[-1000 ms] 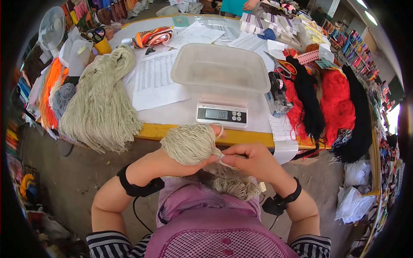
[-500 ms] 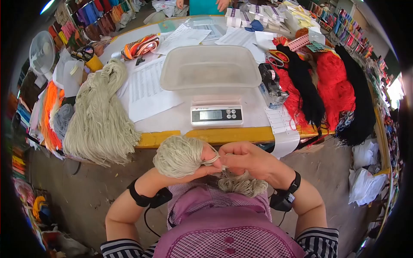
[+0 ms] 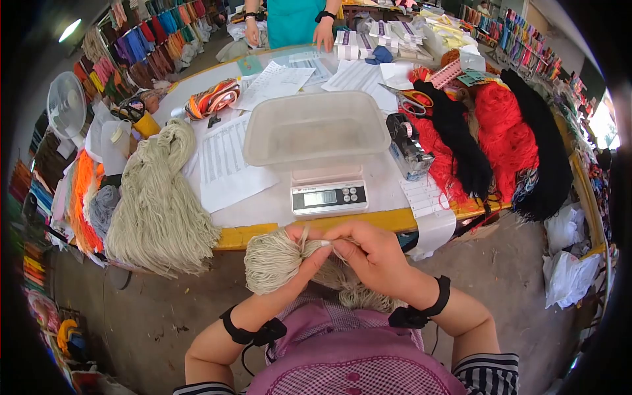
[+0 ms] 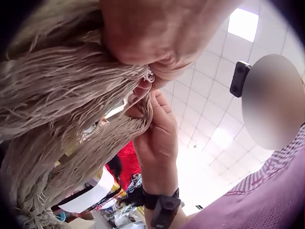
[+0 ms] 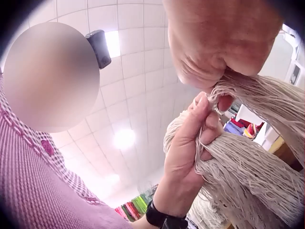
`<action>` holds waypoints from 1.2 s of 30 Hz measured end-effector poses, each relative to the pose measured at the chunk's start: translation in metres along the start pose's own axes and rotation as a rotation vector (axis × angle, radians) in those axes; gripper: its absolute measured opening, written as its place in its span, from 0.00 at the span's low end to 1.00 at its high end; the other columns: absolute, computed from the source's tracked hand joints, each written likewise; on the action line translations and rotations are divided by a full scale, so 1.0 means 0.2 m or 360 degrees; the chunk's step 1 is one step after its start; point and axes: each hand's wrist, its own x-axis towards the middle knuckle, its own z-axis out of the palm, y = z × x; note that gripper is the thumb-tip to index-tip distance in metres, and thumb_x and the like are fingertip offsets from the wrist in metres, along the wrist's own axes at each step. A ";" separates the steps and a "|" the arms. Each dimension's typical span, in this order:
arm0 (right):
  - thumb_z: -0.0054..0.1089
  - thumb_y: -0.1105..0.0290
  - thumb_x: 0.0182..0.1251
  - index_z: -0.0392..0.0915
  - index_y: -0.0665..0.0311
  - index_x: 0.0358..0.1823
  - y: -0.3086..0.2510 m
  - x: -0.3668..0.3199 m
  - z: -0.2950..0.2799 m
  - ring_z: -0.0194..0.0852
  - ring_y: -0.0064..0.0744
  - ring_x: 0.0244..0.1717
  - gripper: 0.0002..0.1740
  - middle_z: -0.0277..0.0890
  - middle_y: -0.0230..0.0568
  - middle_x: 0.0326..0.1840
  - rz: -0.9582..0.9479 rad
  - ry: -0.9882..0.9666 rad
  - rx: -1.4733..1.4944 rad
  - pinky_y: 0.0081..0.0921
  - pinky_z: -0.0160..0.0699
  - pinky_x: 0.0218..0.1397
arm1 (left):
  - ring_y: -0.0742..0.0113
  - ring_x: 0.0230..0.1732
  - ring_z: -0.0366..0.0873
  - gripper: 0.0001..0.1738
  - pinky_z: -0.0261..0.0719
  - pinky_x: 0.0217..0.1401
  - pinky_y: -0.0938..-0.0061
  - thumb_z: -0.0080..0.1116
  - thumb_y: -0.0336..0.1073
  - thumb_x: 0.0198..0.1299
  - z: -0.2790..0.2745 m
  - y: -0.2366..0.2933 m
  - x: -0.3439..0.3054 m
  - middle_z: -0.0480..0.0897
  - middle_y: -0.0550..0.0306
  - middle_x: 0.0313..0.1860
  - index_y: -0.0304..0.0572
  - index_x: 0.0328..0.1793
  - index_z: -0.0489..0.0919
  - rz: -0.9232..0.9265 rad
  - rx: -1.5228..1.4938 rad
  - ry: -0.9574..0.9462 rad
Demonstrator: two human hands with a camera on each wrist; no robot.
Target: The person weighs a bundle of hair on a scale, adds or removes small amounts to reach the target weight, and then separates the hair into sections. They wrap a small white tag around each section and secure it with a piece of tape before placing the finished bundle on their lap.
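Observation:
A pale grey-beige skein of yarn (image 3: 271, 262) is held in front of the table's near edge, its looped end bulging out to the left. My left hand (image 3: 304, 264) grips the skein, thumb along its narrow neck. Close against it, my right hand (image 3: 380, 258) pinches yarn between thumb and fingers, the two hands' fingertips meeting. From the right wrist view, the left thumb and fingers (image 5: 188, 138) are curled round the strands (image 5: 257, 167), which hang down in loose lengths. The left wrist view shows the right hand (image 4: 157, 138) with yarn looped over its fingers.
A digital scale (image 3: 329, 197) with a translucent plastic tub (image 3: 316, 158) stands beyond the hands. A large beige yarn hank (image 3: 161, 204) lies left; red (image 3: 507, 131) and black yarn (image 3: 454, 135), scissors (image 3: 413, 104) and a tape dispenser (image 3: 409, 148) lie right. Another person (image 3: 286, 23) stands opposite.
The head view has shifted, bringing the person opposite further into sight. My hands stay together on the skein; its looped end has turned to hang lower, and the fingers have shifted at the neck.

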 end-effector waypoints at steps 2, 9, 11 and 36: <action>0.61 0.74 0.65 0.77 0.64 0.45 -0.03 -0.01 0.00 0.80 0.48 0.41 0.09 0.79 0.46 0.41 0.0313 0.0135 0.0338 0.33 0.77 0.42 | 0.78 0.38 0.74 0.12 0.73 0.42 0.81 0.65 0.31 0.60 0.01 0.03 -0.01 0.79 0.61 0.37 0.39 0.47 0.76 -0.0088 -0.0107 0.0007; 0.62 0.73 0.65 0.77 0.64 0.43 0.03 -0.01 -0.03 0.79 0.40 0.35 0.07 0.79 0.43 0.38 -0.0046 -0.0183 -0.0082 0.27 0.77 0.39 | 0.80 0.30 0.75 0.07 0.74 0.33 0.84 0.61 0.33 0.65 -0.05 -0.03 0.02 0.81 0.60 0.32 0.39 0.43 0.75 -0.0247 -0.0375 -0.0146; 0.63 0.73 0.65 0.77 0.64 0.41 0.05 -0.01 -0.03 0.75 0.25 0.32 0.06 0.79 0.35 0.35 0.0205 -0.0220 0.0147 0.22 0.74 0.36 | 0.79 0.32 0.77 0.07 0.76 0.34 0.84 0.59 0.33 0.66 -0.07 -0.02 0.02 0.82 0.59 0.34 0.39 0.43 0.75 -0.0336 -0.0622 -0.0317; 0.66 0.66 0.63 0.82 0.64 0.36 0.62 0.25 -0.89 0.73 0.19 0.16 0.08 0.77 0.31 0.23 0.1317 0.0436 -0.0149 0.15 0.66 0.16 | 0.75 0.29 0.78 0.06 0.76 0.30 0.81 0.61 0.31 0.64 -0.25 -0.03 -0.01 0.81 0.55 0.30 0.40 0.40 0.75 -0.0420 -0.0583 0.0046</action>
